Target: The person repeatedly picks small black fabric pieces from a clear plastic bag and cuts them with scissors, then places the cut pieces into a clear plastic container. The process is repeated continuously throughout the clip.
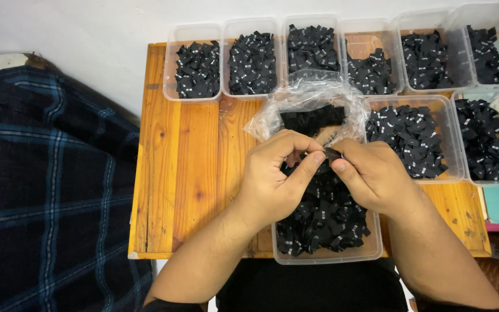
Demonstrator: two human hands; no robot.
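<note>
While both hands meet over the middle of the pale wooden slatted table (192, 173), I read them as pinched together on one small black woven label (331, 153). My left hand (275, 179) curls in with thumb and forefinger narrowed toward that label, and my right hand (373, 176) grips its other end between thumb and forefinger; I cannot tell how much of the hold is the left hand's. The label sits just above the nearest clear plastic rectangular tub (371, 251), which lies at the table's near edge and is heaped with loose black labels.

Behind the hands lies a crumpled clear plastic bag (295, 104) with a dark strip of labels inside. Across the far edge runs a row of clear plastic tubs (197, 95), each partly filled with black labels, and two more clear tubs (449, 133) sit to the right, also holding piles. A dark blue plaid cloth (47, 185) lies left of the table.

As a judgement, the sorting looks well underway: every far tub already carries a fair pile, yet the near tub remains heaped and the bag has stock in it, so plenty is left.
</note>
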